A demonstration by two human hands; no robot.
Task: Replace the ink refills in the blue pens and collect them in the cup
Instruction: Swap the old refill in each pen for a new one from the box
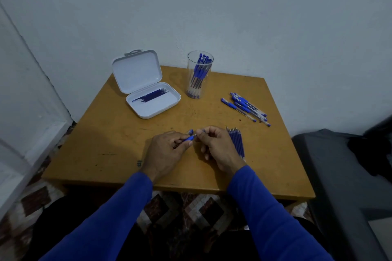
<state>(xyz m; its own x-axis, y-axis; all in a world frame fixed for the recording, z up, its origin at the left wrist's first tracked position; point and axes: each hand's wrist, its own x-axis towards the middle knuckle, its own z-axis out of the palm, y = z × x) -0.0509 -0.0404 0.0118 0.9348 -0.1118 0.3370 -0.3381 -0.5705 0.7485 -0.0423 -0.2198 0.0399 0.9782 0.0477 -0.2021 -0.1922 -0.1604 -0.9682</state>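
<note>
Over wooden table (106, 144), your left hand (163, 150) grips a slim blue pen (188, 139); right hand (216, 146) pinches its tip.

The wooden worktop (110, 148) carried an open white case (152, 101) (refills inside), a clear cup (199, 76), loose pens (246, 108) and a row of refills (236, 142).

Your open case (146, 91) sits back-left on the table (106, 144), cup (199, 75) at back edge, loose pens (246, 109) right, refills (236, 141) beside your right hand (218, 146).
</note>
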